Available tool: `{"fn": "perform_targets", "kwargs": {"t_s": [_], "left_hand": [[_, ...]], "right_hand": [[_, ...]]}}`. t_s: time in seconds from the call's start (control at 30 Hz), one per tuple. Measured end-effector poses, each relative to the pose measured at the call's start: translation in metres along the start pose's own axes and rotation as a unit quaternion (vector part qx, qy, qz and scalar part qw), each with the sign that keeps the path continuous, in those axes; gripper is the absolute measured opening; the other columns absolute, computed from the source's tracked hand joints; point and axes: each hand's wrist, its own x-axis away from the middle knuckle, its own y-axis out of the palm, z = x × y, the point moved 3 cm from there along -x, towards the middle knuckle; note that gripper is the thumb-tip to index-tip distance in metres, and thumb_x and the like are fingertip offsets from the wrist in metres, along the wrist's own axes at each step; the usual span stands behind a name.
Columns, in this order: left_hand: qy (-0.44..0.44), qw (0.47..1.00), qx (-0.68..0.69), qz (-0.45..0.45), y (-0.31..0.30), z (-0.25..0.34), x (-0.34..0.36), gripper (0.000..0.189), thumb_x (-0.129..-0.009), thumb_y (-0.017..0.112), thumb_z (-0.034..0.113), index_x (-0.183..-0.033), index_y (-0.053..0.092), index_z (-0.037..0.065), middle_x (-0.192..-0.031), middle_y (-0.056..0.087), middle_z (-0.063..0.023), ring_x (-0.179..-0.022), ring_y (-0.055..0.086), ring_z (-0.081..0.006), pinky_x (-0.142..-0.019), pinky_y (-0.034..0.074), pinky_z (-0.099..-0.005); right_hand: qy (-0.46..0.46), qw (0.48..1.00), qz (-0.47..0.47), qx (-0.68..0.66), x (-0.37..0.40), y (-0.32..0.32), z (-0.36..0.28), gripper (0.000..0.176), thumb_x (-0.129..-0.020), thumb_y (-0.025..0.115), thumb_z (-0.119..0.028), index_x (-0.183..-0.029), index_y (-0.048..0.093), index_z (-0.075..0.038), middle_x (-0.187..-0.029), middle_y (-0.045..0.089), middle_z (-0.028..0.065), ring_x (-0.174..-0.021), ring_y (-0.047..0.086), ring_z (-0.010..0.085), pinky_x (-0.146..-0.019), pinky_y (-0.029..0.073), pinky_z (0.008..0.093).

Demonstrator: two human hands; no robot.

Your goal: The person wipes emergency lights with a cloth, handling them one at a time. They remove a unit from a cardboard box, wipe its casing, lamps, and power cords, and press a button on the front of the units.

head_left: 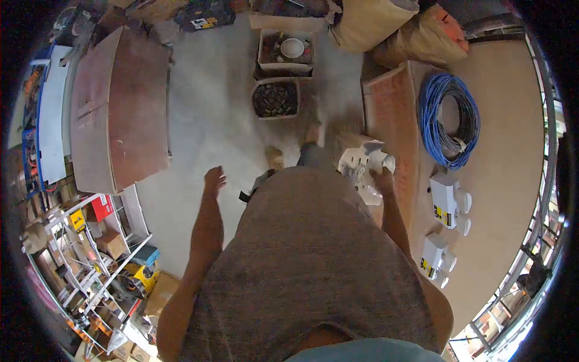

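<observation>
My left hand (215, 179) hangs out to the left over the grey floor, fingers apart and nothing in them. On the other side, my right hand (383, 181) is closed at the edge of a pale, whitish piece with several dark holes (360, 168). Its exact kind cannot be made out, and my fingertips are partly hidden. This pale piece is low, beside the large brown cardboard box (392, 114). Part of my feet shows beyond my shirt, one foot ahead of the other.
Ahead on the floor stand a box of small dark pieces (275, 99) and a box with a white round container (292, 48). A coil of blue cable (449, 120) and small white boxes (444, 201) lie at right. A brown cabinet (136, 108) and a shelf rack (90, 259) stand left.
</observation>
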Motion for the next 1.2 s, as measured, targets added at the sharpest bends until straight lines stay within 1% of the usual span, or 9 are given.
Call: {"fn": "perform_targets", "kwargs": {"t_s": [0.63,0.7,0.77,0.83,0.9,0.97,1.07,1.1,1.2], "left_hand": [[-0.138,0.986,-0.037,0.084,0.274,0.068,0.007,0.042,-0.088,0.07,0.034,-0.121,0.058,0.01,-0.111,0.063,-0.0076,-0.095,0.062,-0.0301,-0.079,0.052,-0.047],[-0.034,0.992,-0.118,-0.035,0.335,0.107,-0.007,0.038,-0.087,0.071,0.031,-0.116,0.06,0.009,-0.102,0.067,-0.0076,-0.089,0.064,-0.0275,-0.078,0.053,-0.044],[0.349,0.875,-0.32,-0.103,0.387,0.138,-0.055,0.032,-0.088,0.064,0.035,-0.098,0.066,0.005,-0.086,0.067,-0.0121,-0.076,0.066,-0.022,-0.071,0.052,-0.038],[0.149,0.952,-0.261,-0.057,0.467,0.247,-0.016,0.035,-0.089,0.062,0.038,-0.093,0.067,0.004,-0.081,0.067,-0.0133,-0.075,0.065,-0.0247,-0.07,0.051,-0.0386],[0.415,0.822,-0.376,-0.105,0.486,0.277,-0.073,0.037,-0.088,0.064,0.039,-0.099,0.068,0.004,-0.085,0.069,-0.0146,-0.076,0.066,-0.0257,-0.073,0.052,-0.038],[0.421,0.815,-0.391,-0.069,0.508,0.328,-0.088,0.038,-0.088,0.065,0.039,-0.103,0.068,0.004,-0.088,0.07,-0.0156,-0.079,0.067,-0.0252,-0.074,0.052,-0.0379],[0.372,0.85,-0.37,-0.046,0.537,0.402,-0.079,0.042,-0.087,0.065,0.039,-0.11,0.068,0.003,-0.095,0.071,-0.0173,-0.086,0.068,-0.0251,-0.078,0.052,-0.0377],[0.314,0.886,-0.335,-0.06,0.546,0.426,-0.082,0.044,-0.087,0.065,0.038,-0.113,0.067,0.003,-0.099,0.071,-0.018,-0.09,0.069,-0.0254,-0.08,0.052,-0.0375],[0.488,0.747,-0.45,-0.047,0.554,0.434,-0.151,0.047,-0.086,0.068,0.038,-0.117,0.065,0.002,-0.104,0.07,-0.0184,-0.095,0.069,-0.026,-0.083,0.052,-0.0366]], "right_hand": [[-0.273,0.961,0.042,0.033,-0.427,-0.163,-0.066,0.054,-0.084,0.067,-0.023,-0.13,0.049,-0.002,-0.11,0.064,0.0241,-0.097,0.064,0.041,-0.083,0.052,0.0465],[-0.271,0.948,0.119,0.114,-0.433,-0.24,-0.154,0.058,-0.086,0.066,-0.026,-0.136,0.044,-0.007,-0.112,0.062,0.0265,-0.101,0.062,0.0444,-0.086,0.05,0.0482],[-0.153,0.972,0.092,0.151,-0.471,-0.275,-0.18,0.061,-0.086,0.065,-0.027,-0.139,0.042,-0.008,-0.116,0.06,0.0281,-0.106,0.06,0.0455,-0.089,0.049,0.0487],[-0.216,0.95,0.146,0.174,-0.504,-0.309,-0.185,0.059,-0.088,0.063,-0.031,-0.137,0.043,-0.005,-0.115,0.061,0.0287,-0.107,0.06,0.0452,-0.09,0.048,0.0495],[-0.195,0.968,0.129,0.092,-0.486,-0.341,-0.226,0.051,-0.09,0.061,-0.03,-0.132,0.048,-0.003,-0.119,0.059,0.0299,-0.106,0.06,0.046,-0.084,0.05,0.052],[-0.173,0.979,0.111,0.013,-0.494,-0.353,-0.227,0.045,-0.091,0.059,-0.029,-0.127,0.053,-0.002,-0.122,0.057,0.031,-0.105,0.06,0.0469,-0.078,0.052,0.0545],[-0.213,0.923,0.223,0.229,-0.543,-0.319,-0.064,0.061,-0.093,0.056,-0.046,-0.132,0.047,0.001,-0.118,0.061,0.029,-0.102,0.061,0.0462,-0.084,0.049,0.051],[-0.309,0.783,0.058,0.536,-0.585,-0.256,-0.046,0.036,-0.096,0.054,-0.027,-0.127,0.055,-0.008,-0.128,0.054,0.0262,-0.105,0.058,0.0444,-0.069,0.052,0.0502],[-0.158,0.941,0.008,0.298,-0.475,-0.271,-0.1,0.04,-0.096,0.054,-0.031,-0.129,0.052,-0.007,-0.121,0.056,0.0251,-0.102,0.06,0.0385,-0.073,0.052,0.0471]]}}
